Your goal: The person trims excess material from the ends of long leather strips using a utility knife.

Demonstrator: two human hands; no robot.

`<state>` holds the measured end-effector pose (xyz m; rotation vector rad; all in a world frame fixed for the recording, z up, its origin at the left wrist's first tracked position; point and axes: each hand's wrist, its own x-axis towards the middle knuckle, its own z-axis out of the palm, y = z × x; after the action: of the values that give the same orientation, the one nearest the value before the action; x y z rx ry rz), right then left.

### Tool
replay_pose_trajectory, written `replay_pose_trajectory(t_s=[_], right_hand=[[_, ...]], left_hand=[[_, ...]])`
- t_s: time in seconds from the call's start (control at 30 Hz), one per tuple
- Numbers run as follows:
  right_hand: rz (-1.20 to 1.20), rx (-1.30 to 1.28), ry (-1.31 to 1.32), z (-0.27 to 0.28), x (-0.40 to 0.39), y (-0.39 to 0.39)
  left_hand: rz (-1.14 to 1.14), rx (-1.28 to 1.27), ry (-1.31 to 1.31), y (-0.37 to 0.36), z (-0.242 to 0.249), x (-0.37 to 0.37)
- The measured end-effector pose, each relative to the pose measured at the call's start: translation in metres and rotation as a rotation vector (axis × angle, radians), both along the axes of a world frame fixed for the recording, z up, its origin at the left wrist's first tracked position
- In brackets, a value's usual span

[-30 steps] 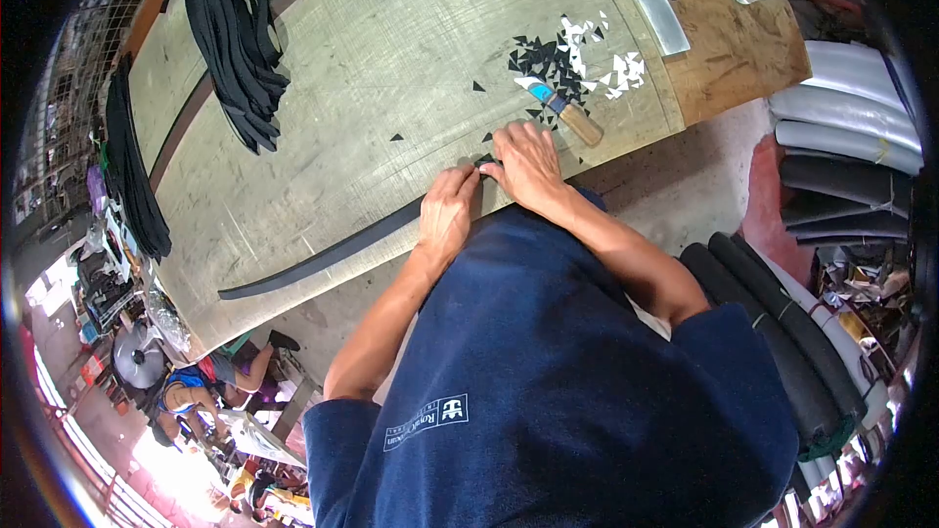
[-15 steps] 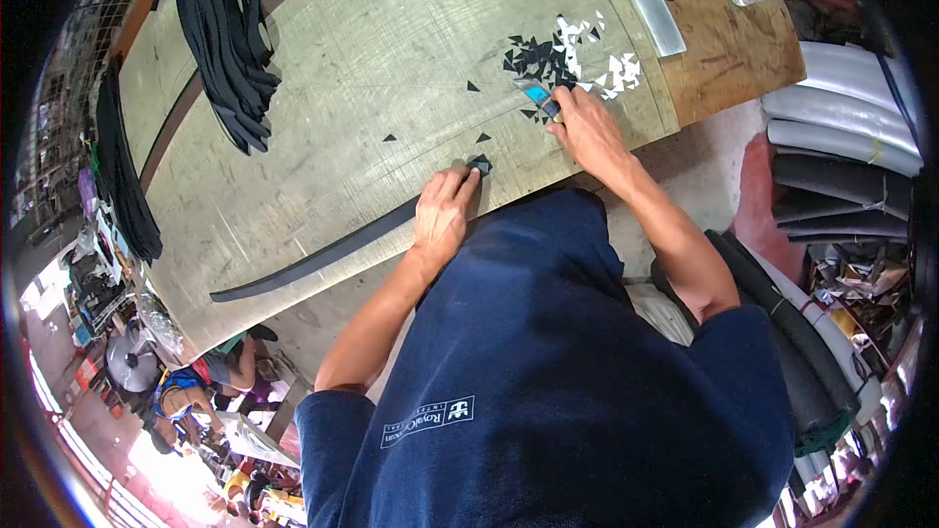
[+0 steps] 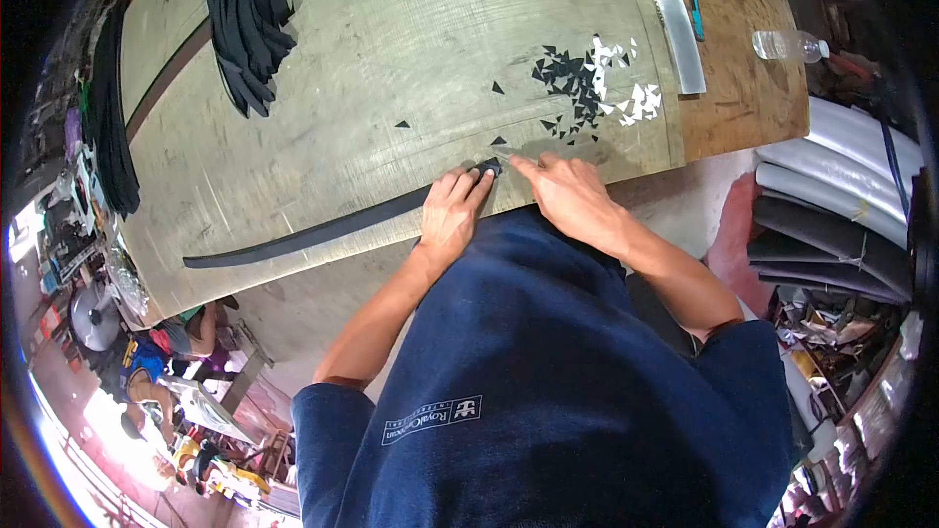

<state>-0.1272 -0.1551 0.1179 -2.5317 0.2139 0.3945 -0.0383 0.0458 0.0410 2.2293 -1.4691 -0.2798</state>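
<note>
A long black strip (image 3: 323, 234) of flexible material lies along the near edge of the worktable. My left hand (image 3: 450, 207) presses it down close to its right end, thumb and fingers together on it. In my right hand (image 3: 574, 198) is a utility knife (image 3: 503, 151); its blade points left by the strip's end, and the handle is hidden under my fingers. A small black triangular offcut (image 3: 499, 141) lies just beyond the blade. Farther up and right is a pile of black offcuts (image 3: 572, 78) beside white offcuts (image 3: 641, 105).
Bundles of black strips (image 3: 245, 29) lie at the table's left and far side. On the right are a pale flat bar (image 3: 681, 44), a teal tool (image 3: 693, 5) and a clear bottle (image 3: 787, 46). Rolled sheets (image 3: 831, 186) stand beyond the table. Another person (image 3: 147, 372) is at lower left.
My right hand has moved left and toward me with the knife, from the offcut pile to the strip's end. My left hand stays on the strip. The whole view has shifted slightly.
</note>
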Motion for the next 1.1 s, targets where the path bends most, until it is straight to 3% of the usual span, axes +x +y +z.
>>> replay_pose_trajectory(t_s=[0.67, 1.1], right_hand=[[0.368, -0.084, 0.148, 0.016, 0.032, 0.010], [0.379, -0.058, 0.175, 0.007, 0.033, 0.010]], left_hand=[[0.178, 0.007, 0.000, -0.003, -0.009, -0.018], [0.185, 0.018, 0.015, -0.002, -0.013, -0.021]])
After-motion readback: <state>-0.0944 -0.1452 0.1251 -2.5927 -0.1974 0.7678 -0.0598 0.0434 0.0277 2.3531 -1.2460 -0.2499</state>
